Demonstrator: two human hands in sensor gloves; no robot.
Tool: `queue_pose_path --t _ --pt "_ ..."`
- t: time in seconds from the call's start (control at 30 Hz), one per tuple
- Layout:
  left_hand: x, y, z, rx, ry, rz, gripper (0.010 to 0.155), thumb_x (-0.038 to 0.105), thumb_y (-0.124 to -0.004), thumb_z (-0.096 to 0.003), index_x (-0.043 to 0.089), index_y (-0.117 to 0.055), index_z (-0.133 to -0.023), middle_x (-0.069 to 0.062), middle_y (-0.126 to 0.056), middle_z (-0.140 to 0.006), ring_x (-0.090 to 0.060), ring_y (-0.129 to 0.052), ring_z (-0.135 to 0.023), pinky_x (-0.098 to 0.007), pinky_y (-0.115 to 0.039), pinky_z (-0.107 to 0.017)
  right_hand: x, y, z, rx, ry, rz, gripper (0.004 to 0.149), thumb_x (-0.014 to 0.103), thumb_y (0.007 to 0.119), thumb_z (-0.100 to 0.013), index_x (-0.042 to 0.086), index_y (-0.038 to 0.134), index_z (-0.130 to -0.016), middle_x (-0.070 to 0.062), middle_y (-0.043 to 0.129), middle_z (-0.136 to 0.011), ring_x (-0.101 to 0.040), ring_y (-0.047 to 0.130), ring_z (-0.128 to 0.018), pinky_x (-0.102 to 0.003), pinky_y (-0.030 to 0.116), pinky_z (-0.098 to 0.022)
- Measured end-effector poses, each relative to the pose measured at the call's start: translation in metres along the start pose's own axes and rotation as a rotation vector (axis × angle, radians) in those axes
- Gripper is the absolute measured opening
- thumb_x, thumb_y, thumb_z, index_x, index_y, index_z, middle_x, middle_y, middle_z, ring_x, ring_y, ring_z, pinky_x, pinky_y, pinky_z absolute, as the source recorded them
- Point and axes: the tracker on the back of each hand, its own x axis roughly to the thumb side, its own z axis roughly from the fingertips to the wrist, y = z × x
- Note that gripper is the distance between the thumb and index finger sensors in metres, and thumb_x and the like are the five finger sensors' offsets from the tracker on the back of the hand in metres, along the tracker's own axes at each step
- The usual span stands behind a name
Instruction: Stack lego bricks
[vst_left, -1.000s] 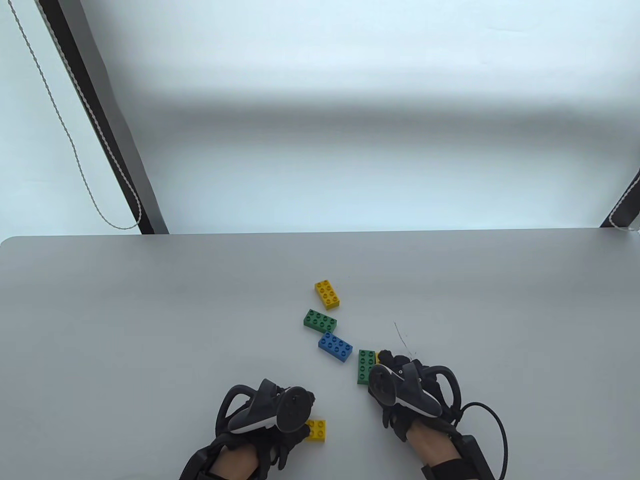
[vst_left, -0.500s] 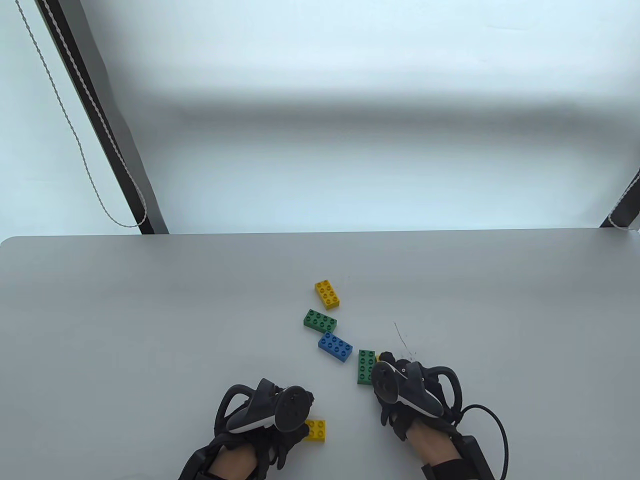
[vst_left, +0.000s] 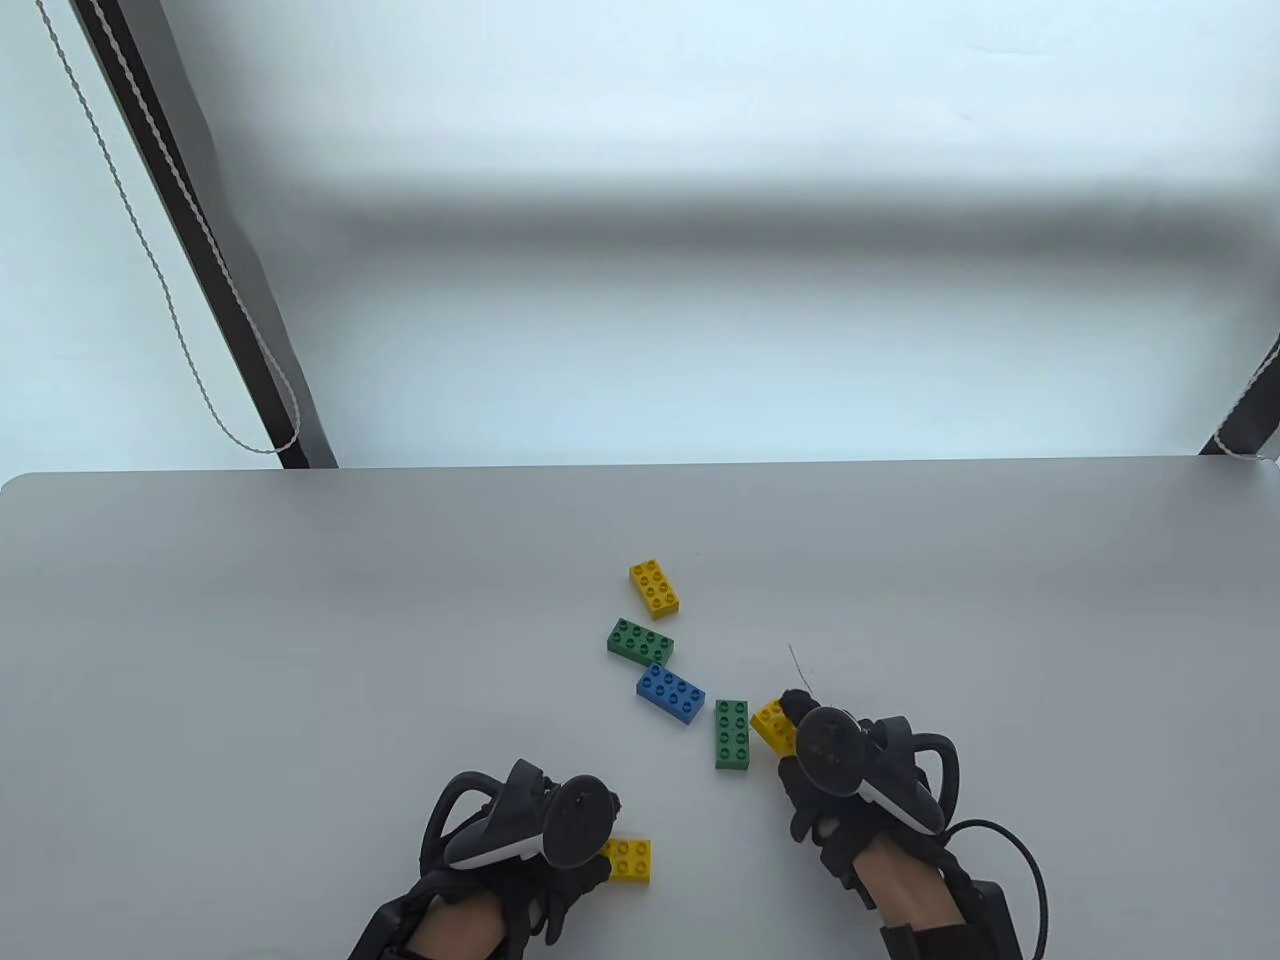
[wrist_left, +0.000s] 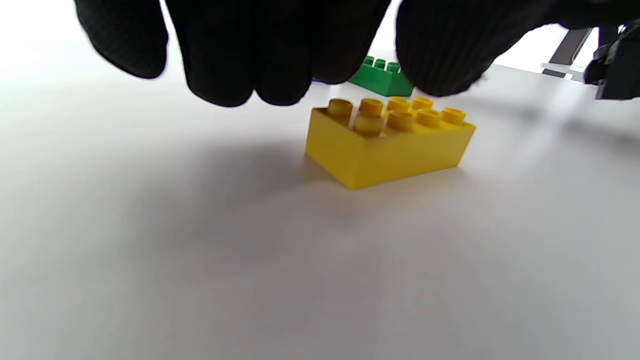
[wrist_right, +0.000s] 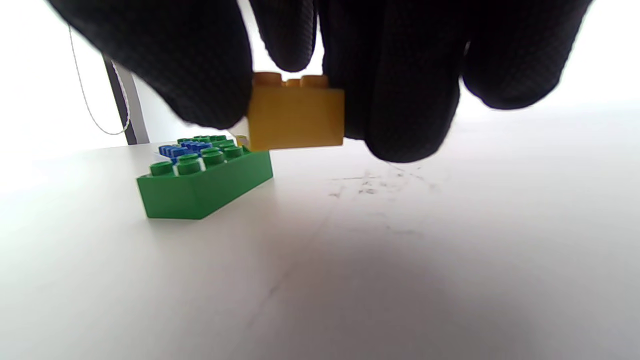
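We are seeing a small yellow brick (wrist_right: 295, 117) pinched clear of the table (vst_left: 300, 650) by the right hand (vst_left: 850, 770), beside a green brick (vst_left: 733, 733). The left hand (vst_left: 530, 830) is hovering, fingers (wrist_left: 220, 55) loosely spread, over another yellow brick (wrist_left: 390, 140) lying near the front edge.

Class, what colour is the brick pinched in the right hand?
Yellow brick, in the right hand; clearest in the right wrist view.

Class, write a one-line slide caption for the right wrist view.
Gloved right hand pinches a yellow brick above the table, beside a green brick.

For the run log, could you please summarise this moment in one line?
right hand: grips yellow brick, lifted | left hand: above second yellow brick, not gripping
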Motion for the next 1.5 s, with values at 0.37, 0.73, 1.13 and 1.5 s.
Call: queue_pose_path --t 0.37,0.73,1.13,1.5 --pt "-0.002 -0.010 -0.002 -0.041 0.022 -0.053 0.064 0.050 -0.084 -0.0374 0.026 -0.071 -0.095 -0.006 -0.077 -0.101 -0.031 -0.080 -0.089 -0.058 -0.069 -0.065 0.025 -0.007 0.015 0.095 -0.197 -0.123 0.072 0.037 0.095 -0.032 0.020 0.062 -0.093 -0.011 0.089 -0.082 -0.032 0.101 -0.060 -0.056 0.081 -0.051" --pt "-0.002 -0.013 -0.002 -0.019 0.027 -0.051 0.064 0.052 -0.082 -0.0373 0.026 -0.071 -0.095 -0.005 -0.076 -0.101 -0.031 -0.079 -0.088 -0.058 -0.068 -0.065 0.049 0.003 0.023 0.189 -0.330 -0.122 0.073 0.035 0.097 -0.031 0.018 0.063 -0.093 -0.009 0.087 -0.084 -0.030 0.101 -0.063 -0.057 0.080 -0.053" --pt "-0.002 -0.013 -0.002 -0.016 0.029 -0.046 0.064 0.052 -0.082 -0.0370 0.026 -0.071 -0.094 -0.005 -0.076 -0.100 -0.031 -0.079 -0.088 -0.058 -0.068 -0.065 0.063 0.023 0.025 0.270 -0.393 -0.072 0.072 0.035 0.096 -0.031 0.018 0.062 -0.093 -0.008 0.087 -0.085 -0.030 0.099 -0.065 -0.057 0.078 -0.055" --pt "-0.002 -0.013 -0.002 -0.019 0.028 -0.042 0.064 0.052 -0.082 -0.0369 0.026 -0.071 -0.094 -0.005 -0.075 -0.101 -0.031 -0.078 -0.088 -0.058 -0.068 -0.065 0.073 0.033 0.028 0.288 -0.425 0.000 0.071 0.035 0.096 -0.031 0.019 0.064 -0.092 -0.008 0.087 -0.085 -0.031 0.099 -0.066 -0.057 0.078 -0.054"
